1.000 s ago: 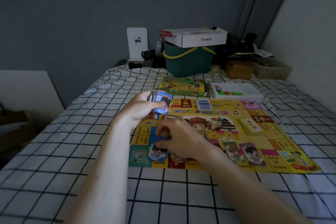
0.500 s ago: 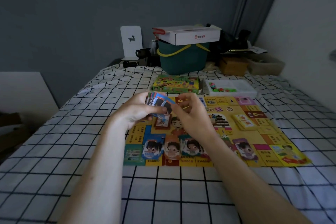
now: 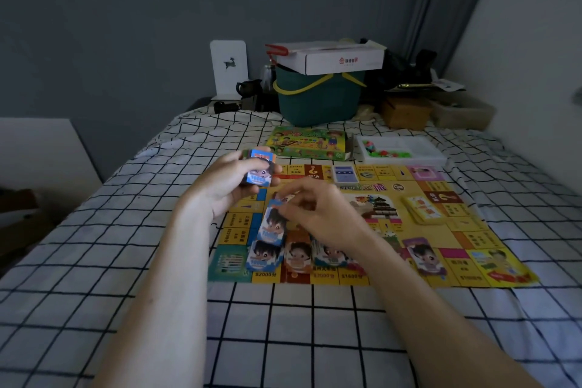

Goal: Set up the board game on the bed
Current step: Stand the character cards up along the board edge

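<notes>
Yellow board [image 3: 441, 249] lies on the bed [image 3: 94, 261]. Our left hand [image 3: 226, 186] grips a stack of cards [image 3: 259, 168] above its near-left part; our right hand [image 3: 318, 214] pinches one card [image 3: 272, 225] just over the board.

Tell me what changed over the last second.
The right hand went up to the stack in the left hand, pinched off a blue bill and is now lowering it toward the blue pile on the board. The left hand kept gripping the stack of bills; the board stayed put.
</notes>
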